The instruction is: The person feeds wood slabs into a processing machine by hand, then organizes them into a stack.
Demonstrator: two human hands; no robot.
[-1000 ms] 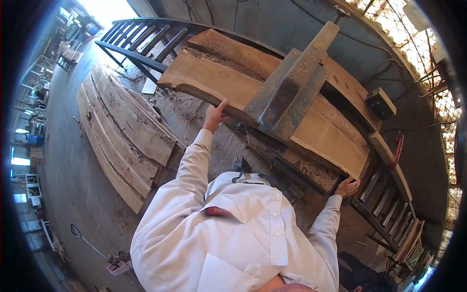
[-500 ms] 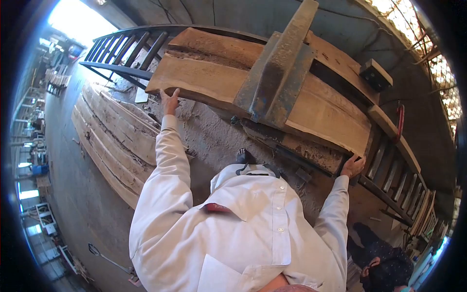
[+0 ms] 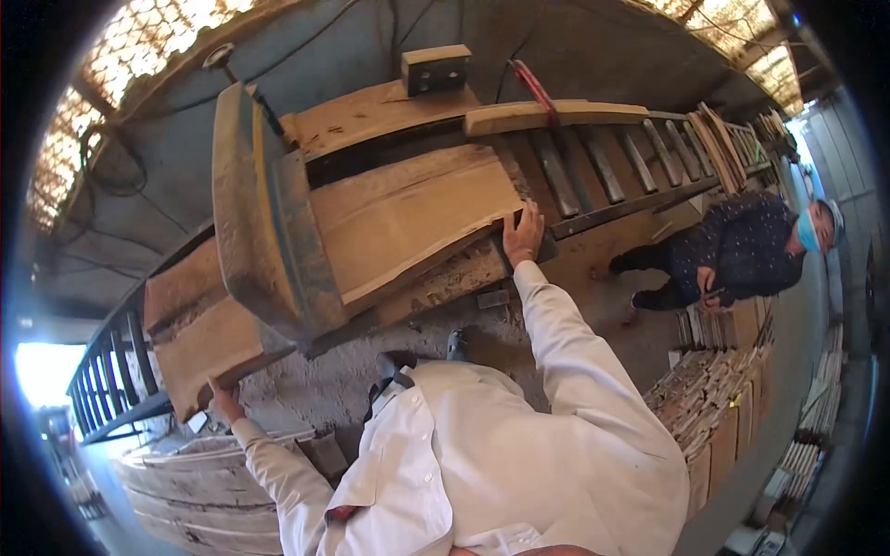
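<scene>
A long, thick wooden plank point(image 3: 417, 227) lies across a machine bed, passing beneath a dusty metal saw housing point(image 3: 278, 232). My left hand point(image 3: 225, 402) grips the near corner of its left end, the lower fingers hidden by the wood. At the other end, my right hand point(image 3: 524, 235) is closed over the plank's right corner, fingers on top. The housing hides the middle of the plank. Bark-rough wood shows under the right part, below my right hand.
A roller conveyor point(image 3: 612, 167) extends right, with a wooden bar point(image 3: 556, 116) and red clamp point(image 3: 535, 88) beside it. A masked person point(image 3: 742, 246) stands at the right, near stacked boards point(image 3: 714, 398). Sawn slabs point(image 3: 199, 491) lie at lower left. Sawdust covers the floor.
My view has swung to the right, bringing the other person and the stacked boards fully into sight. Both hands stay at the two ends of the plank.
</scene>
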